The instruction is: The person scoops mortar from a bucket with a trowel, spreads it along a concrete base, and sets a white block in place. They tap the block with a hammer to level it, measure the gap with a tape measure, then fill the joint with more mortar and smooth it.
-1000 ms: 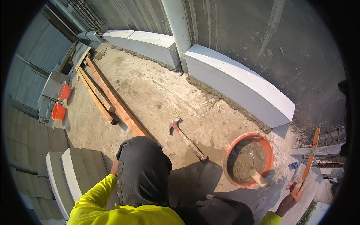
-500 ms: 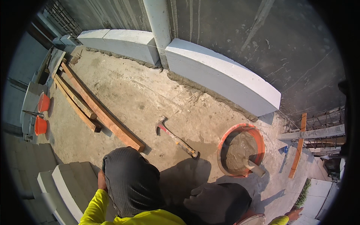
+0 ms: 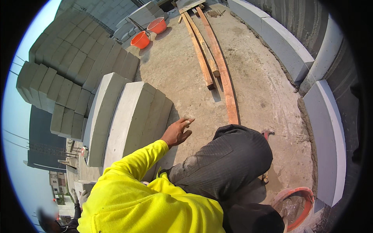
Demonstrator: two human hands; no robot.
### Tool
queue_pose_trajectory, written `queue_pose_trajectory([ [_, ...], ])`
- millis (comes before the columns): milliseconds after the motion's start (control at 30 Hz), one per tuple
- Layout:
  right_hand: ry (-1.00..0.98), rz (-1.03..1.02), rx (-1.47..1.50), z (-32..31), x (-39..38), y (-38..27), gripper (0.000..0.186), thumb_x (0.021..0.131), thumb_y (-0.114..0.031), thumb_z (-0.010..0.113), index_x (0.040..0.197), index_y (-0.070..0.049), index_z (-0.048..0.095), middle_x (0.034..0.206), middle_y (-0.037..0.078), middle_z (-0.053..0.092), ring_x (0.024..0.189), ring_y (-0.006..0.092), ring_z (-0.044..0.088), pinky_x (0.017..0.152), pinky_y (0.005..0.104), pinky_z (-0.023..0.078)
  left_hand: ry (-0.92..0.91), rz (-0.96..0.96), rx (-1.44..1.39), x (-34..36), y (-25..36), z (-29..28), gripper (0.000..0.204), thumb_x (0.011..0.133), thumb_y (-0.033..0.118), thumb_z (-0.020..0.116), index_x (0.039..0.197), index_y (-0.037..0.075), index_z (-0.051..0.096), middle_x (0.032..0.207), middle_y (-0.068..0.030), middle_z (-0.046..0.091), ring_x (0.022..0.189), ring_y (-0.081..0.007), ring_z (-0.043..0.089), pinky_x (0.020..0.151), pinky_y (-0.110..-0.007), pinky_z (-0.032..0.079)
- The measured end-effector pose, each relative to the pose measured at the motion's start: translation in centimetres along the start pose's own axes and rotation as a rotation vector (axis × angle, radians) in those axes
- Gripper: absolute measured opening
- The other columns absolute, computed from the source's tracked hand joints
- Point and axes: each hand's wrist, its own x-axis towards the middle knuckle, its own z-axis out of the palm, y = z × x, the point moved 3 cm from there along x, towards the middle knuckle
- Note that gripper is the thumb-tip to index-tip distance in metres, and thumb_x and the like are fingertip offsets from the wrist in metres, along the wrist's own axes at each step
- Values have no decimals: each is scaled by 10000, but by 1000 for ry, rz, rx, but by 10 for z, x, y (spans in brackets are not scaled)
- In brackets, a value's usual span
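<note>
2 smooth grey concrete blocks (image 3: pixel 128 116) sit at 9 o'clock; my left hand (image 3: pixel 176 132) hovers beside them, fingers (image 3: pixel 186 122) spread, holding nothing.

I see my left hand (image 3: pixel 176 133) open, fingers spread and stretched out just over the near end of the grey concrete blocks (image 3: pixel 132 116). They stand on edge, side by side (three or four long slabs, slightly curved by the lens), on the concrete floor (image 3: pixel 256 89) toward its left edge.
</note>
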Motion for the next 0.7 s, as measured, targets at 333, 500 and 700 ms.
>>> queue_pose_trajectory([
  [333,-231,-309,209,94,71,-70,498,1027,-327,599,1340,58,553,1256,198,634,1101,253,623,943,341,511,1137,-460,616,-237,-132,-144,505,829,81,715,1327,108,637,1272,-171,620,1200,-337,595,1026,-408,491],
  [500,-238,-362,188,106,97,-69,491,1031,-319,595,1350,51,549,1274,191,627,1130,248,613,968,340,499,1198,-1238,882,-385,-208,-193,566,840,320,713,1368,141,618,1290,-196,606,1263,-368,545,1061,-463,453],
  [700,-153,-370,88,84,149,-42,482,1036,-310,590,1363,42,544,1296,182,620,1164,243,601,998,339,484,867,-1546,669,-472,-318,-222,757,883,624,596,1501,200,488,1347,-284,555,1257,-438,546,1054,-532,442],
])
